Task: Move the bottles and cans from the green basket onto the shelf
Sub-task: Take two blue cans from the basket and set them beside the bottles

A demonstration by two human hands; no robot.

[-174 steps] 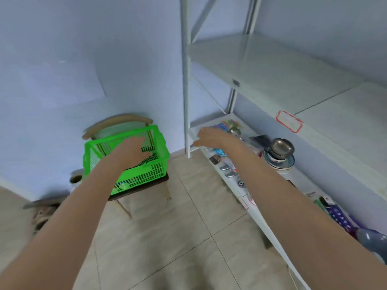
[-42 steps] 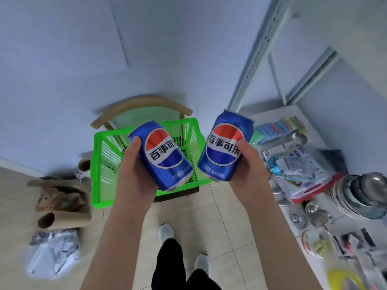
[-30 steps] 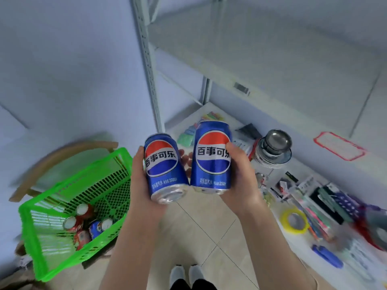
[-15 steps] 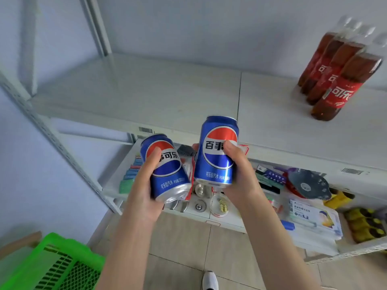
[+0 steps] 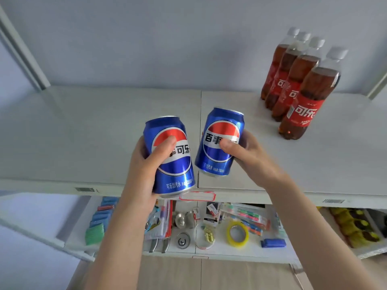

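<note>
Nearest are two bare forearms reaching up from the bottom edge. The left hand (image 5: pixel 140 176) has a closed grip around a blue can (image 5: pixel 174 166), thumb across the red, white and blue emblem and fingers behind. This can stands nearly upright, its base level with the front edge of the shelf (image 5: pixel 79 135). The right hand (image 5: pixel 252 156) has the same closed grip around a second blue can (image 5: pixel 218 145), thumb on the emblem. That can leans with its top to the right and shows over the pale shelf board near the seam in the middle. The two cans are just beside each other, not touching.

Below the hands, a lower shelf board (image 5: pixel 134 249) carries small goods: a stack of green pads (image 5: pixel 94 234), a round metal plug (image 5: pixel 182 240), a yellow tape roll (image 5: pixel 238 233) and a blue block (image 5: pixel 272 242). Tiled floor (image 5: pixel 230 275) shows beneath it.

Farther back on the upper shelf, well apart from the cans at the right, four cola bottles (image 5: pixel 301 88) with red labels and white caps stand upright in a close row running toward the pale wall (image 5: pixel 167 38).
</note>
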